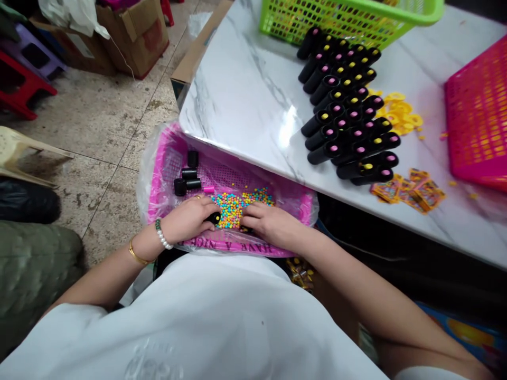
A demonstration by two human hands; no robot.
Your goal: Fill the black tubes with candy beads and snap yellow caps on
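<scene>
Well, lined pink basket (160,163): beads (232,208) (plus black tubes (189,173)).

my shirt (222,306): white, softly creased | sleeves (75,319): short, same white | front print (152,364): grey lettering, too faint for me to read | my left wrist (176,230): bracelet (163,238) of white pearly and dark green beads | farther up my left forearm (114,272): slim gold-toned bangle (137,254)
</scene>
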